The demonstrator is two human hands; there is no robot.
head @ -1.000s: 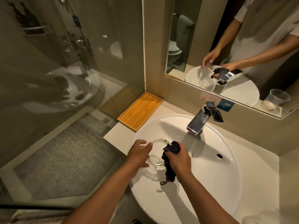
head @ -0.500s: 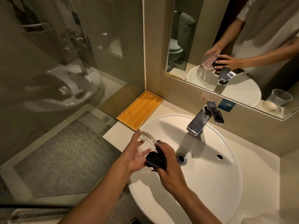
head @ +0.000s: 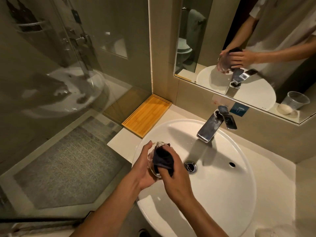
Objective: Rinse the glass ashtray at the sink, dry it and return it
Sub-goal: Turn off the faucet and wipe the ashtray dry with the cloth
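Glass ashtray point(head: 158, 144) being wiped with a dark cloth point(head: 163, 159) above the left side of the white sink point(head: 236, 189).

The left hand point(head: 145, 168) cups the ashtray from the left, fingers curled round its rim, holding it tilted on edge. The right hand point(head: 176, 178) grips the cloth and presses it against the glass. The drain point(head: 190, 166) lies just right of the hands, the tap point(head: 209, 127) behind it, and a wooden tray point(head: 147, 115) sits on the table left of the sink.
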